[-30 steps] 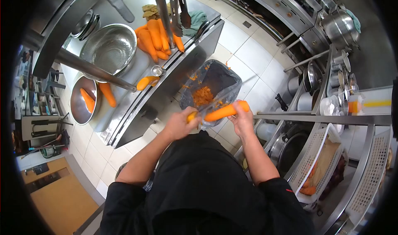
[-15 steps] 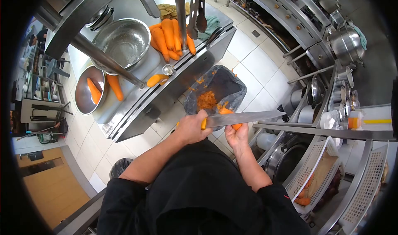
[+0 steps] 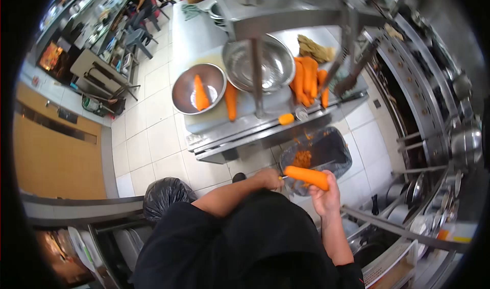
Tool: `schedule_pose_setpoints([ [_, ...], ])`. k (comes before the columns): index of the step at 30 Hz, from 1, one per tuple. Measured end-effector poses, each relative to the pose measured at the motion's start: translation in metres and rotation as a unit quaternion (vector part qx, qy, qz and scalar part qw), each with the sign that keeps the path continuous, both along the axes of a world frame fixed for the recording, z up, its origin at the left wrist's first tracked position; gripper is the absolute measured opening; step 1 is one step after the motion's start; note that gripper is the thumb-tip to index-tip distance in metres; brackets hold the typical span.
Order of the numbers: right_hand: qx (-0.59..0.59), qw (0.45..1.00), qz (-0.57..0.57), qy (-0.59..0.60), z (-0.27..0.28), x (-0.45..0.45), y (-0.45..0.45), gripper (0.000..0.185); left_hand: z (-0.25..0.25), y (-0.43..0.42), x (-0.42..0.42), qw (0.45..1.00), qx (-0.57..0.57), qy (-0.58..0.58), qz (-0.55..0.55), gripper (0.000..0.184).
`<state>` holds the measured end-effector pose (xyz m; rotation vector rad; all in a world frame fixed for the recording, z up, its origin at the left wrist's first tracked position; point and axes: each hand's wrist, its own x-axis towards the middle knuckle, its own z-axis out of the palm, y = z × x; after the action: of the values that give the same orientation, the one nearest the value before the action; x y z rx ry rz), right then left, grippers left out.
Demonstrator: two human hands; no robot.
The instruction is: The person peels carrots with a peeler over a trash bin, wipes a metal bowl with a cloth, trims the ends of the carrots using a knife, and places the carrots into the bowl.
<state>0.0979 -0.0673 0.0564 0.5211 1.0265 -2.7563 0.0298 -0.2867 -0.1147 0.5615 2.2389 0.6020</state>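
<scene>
My left hand (image 3: 268, 179) is closed around the yellow handle of a knife (image 3: 282, 177), its blade mostly hidden behind a carrot. That thick orange carrot (image 3: 306, 177) lies in my right hand (image 3: 327, 197), gripped at its right end and pointing left toward the knife. Below both hands stands a bin (image 3: 334, 154) lined with a dark plastic bag, with orange peelings (image 3: 302, 159) inside. On the steel table (image 3: 190, 39), a metal bowl (image 3: 179, 96) holds a carrot (image 3: 201, 92), and another carrot (image 3: 231, 103) lies beside it.
A steel colander (image 3: 236, 67) and a pile of carrots (image 3: 308, 80) occupy the table, near a short orange piece (image 3: 286, 119) and a crumpled cloth (image 3: 315, 48). A post rises at the table edge. A black bag (image 3: 167, 199) stands at my left; pot racks line the right.
The view has turned left. The knife's long blade, earlier stretched over the carrot to the right, is now mostly hidden. My right hand has raised the carrot into plain view.
</scene>
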Motion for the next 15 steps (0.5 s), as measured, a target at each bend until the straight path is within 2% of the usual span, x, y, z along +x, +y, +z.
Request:
schedule_pose_setpoints([
  [1,0.046,0.998,0.027,0.039,0.019,-0.013,-0.022,0.029,-0.028,-0.008,0.001,0.999,0.042,0.024,-0.005,0.054],
  [2,0.093,0.991,0.052,0.076,0.042,-0.028,-0.052,0.029,-0.046,-0.016,0.005,0.988,0.111,0.104,0.035,0.055],
  [3,0.139,0.981,0.076,0.111,0.063,-0.043,-0.080,0.030,-0.020,-0.026,0.000,0.997,0.061,0.042,0.025,0.055],
  [4,0.210,0.958,0.093,0.170,0.078,-0.060,-0.105,0.032,0.036,-0.039,-0.008,1.000,0.011,-0.020,0.013,0.056],
  [5,0.280,0.926,0.109,0.228,0.091,-0.078,-0.129,0.035,0.069,-0.054,-0.014,0.996,-0.036,-0.083,0.000,0.056],
  [6,0.218,0.950,0.124,0.187,0.105,-0.096,-0.154,0.033,0.057,-0.066,-0.010,0.998,-0.011,-0.049,0.044,0.057],
  [8,0.094,0.978,0.154,0.101,0.125,-0.129,-0.198,0.030,0.061,-0.089,-0.012,0.997,-0.007,-0.063,0.041,0.058],
  [11,-0.160,0.955,0.240,0.075,0.102,-0.167,-0.230,0.032,0.049,-0.120,-0.018,0.996,0.018,-0.079,0.034,0.061],
  [12,-0.127,0.966,0.224,0.040,0.102,-0.171,-0.242,0.041,0.047,-0.127,-0.021,0.995,0.029,-0.086,0.028,0.062],
  [15,-0.203,0.953,0.225,0.008,0.091,-0.177,-0.256,0.043,0.048,-0.144,-0.027,0.990,0.027,-0.139,0.023,0.067],
])
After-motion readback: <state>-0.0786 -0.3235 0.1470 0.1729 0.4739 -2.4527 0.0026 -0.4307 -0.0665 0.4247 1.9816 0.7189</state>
